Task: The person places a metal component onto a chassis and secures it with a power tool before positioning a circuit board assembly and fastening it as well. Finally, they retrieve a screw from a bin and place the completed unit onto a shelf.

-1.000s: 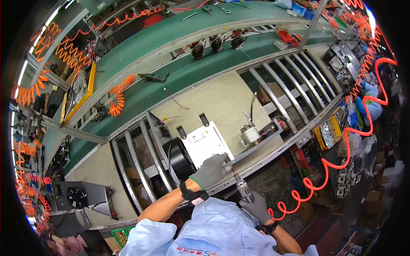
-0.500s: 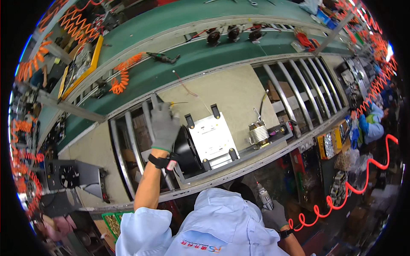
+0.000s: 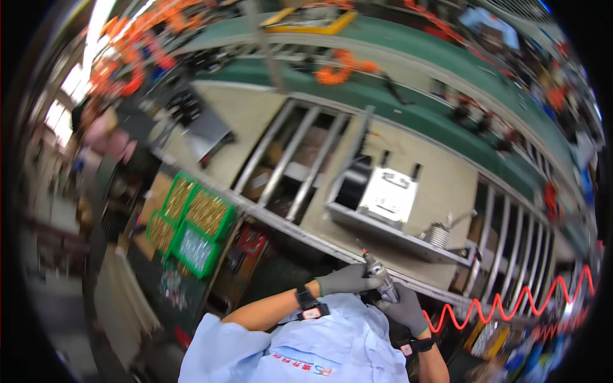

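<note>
In front of my chest, my right hand [image 3: 406, 311], in a grey glove, is wrapped round a silver air screwdriver [image 3: 382, 279], whose thin bit points up and away from me. From the left, my gloved left hand [image 3: 347, 279] meets the tool's body with its fingers closed against it; motion blur hides the exact grip. Beyond the tool, on the worktop, lies a grey metal frame [image 3: 396, 235]. A white plate [image 3: 389, 195] with black posts, a black drum [image 3: 353, 183] and a coiled silver part [image 3: 437, 234] are set at it.
Green bins [image 3: 207, 214] of brass-coloured and silver small parts stand to my left. Metal rollers [image 3: 300, 165] lie either side of the worktop board [image 3: 440, 163]. A red coiled air hose [image 3: 511, 300] stretches off to the right. A dark grey housing [image 3: 207, 131] lies farther left.
My left hand has come back from beside the black drum to the air screwdriver in my right hand. The view has swung left, bringing the green bins into sight.
</note>
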The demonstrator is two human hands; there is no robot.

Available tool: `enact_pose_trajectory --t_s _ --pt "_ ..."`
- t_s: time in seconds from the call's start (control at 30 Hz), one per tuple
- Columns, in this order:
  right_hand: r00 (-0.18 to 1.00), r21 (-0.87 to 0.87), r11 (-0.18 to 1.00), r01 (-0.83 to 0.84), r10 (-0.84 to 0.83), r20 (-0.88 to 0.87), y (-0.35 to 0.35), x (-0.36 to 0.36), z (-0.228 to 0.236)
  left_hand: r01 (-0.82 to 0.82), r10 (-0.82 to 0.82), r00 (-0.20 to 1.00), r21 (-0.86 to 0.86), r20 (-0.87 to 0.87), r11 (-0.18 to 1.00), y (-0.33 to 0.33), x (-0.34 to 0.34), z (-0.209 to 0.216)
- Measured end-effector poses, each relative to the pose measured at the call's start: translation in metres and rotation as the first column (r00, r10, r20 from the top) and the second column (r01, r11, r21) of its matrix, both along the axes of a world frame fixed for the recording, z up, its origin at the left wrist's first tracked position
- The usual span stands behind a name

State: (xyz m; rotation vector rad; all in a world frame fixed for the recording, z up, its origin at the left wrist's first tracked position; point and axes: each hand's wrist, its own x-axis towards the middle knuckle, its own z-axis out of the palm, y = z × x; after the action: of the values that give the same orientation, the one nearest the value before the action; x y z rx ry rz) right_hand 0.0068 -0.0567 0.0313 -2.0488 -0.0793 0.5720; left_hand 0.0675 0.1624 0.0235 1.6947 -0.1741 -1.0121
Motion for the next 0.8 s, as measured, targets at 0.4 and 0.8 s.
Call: enact_pose_trajectory --t_s 0.4,0.8 --pt "0.713 0.047 0.830 -0.556 0.447 0.540 0.108 -0.017 0.077 -0.891 0.729 0.452 -0.298 -0.514 0.343 0.088 -0.076 -0.022" --pt "0.741 0.198 0.950 -0.241 0.048 0.670 0.245 -0.008 0.026 -0.515 0.337 0.838 -0.414 -0.430 0.751 0.193 -0.097 -0.016"
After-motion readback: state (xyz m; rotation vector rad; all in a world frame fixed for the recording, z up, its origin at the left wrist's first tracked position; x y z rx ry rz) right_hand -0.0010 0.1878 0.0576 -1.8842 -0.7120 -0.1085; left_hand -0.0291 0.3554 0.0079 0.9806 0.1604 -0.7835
